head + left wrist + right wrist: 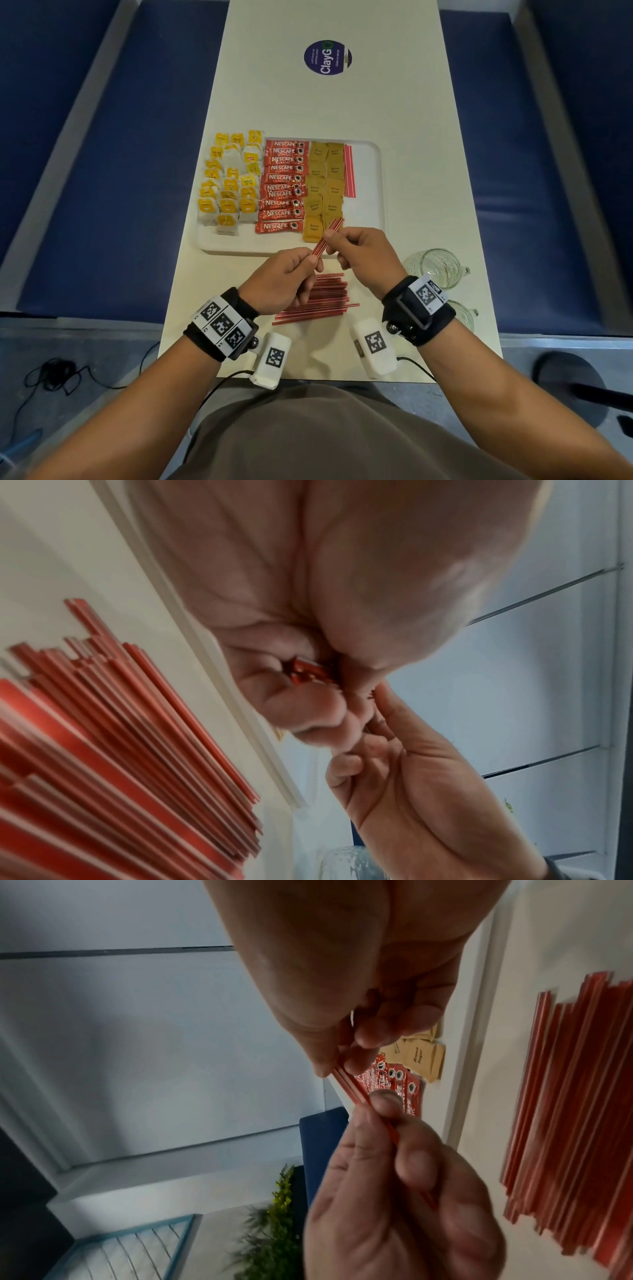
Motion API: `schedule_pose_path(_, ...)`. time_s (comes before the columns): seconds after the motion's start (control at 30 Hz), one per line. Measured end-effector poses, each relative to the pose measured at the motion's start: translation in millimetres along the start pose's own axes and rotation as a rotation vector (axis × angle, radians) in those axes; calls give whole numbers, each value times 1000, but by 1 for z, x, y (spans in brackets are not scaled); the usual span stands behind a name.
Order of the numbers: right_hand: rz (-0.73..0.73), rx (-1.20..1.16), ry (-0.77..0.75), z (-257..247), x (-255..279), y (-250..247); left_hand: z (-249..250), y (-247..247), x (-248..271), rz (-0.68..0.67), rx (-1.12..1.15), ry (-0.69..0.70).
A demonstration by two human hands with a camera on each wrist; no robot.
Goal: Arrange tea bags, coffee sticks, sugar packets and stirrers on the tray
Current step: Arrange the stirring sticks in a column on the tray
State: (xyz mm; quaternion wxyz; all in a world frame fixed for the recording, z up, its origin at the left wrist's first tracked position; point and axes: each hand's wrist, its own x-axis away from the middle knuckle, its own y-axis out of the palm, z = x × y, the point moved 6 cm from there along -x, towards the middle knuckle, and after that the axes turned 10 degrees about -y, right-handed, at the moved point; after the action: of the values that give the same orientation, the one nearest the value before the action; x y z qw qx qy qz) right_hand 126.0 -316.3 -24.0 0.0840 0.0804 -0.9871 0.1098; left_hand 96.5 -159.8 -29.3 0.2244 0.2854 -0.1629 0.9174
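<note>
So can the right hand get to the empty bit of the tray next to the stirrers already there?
Probably yes. The right hand hovers at the tray near edge, and nothing lies on that bare strip beside the placed stirrers. Both hands hold a small bundle.

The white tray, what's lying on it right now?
On the white tray: tea bags, Nescafe sticks, brown sugar packets, some stirrers. Both hands hide part of its near edge.

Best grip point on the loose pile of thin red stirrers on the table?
Pinch a few mid-length from above on the loose pile of thin red stirrers: they lie flat and roughly parallel, left to right, ends uneven. The right hand looks nearer.
</note>
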Motion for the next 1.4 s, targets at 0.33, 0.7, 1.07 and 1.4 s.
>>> schedule_pose_path(0.33, -105, 204, -59, -9, -15, -7, 6, 3, -9, -8, -22, 35)
schedule_pose_path(0.7, -164, 326, -67, -40, -61, -39, 6, -16, -20, 106, -391, 121)
schedule_pose_path(1.07, -128, 495, -40, -46, -127, -74, -5, -6, -28, 21, -1014, 97)
schedule_pose_path(1.4, -74, 688, 51, -32, -187, -94, -15, 7, -32, 0, -1139, 115)
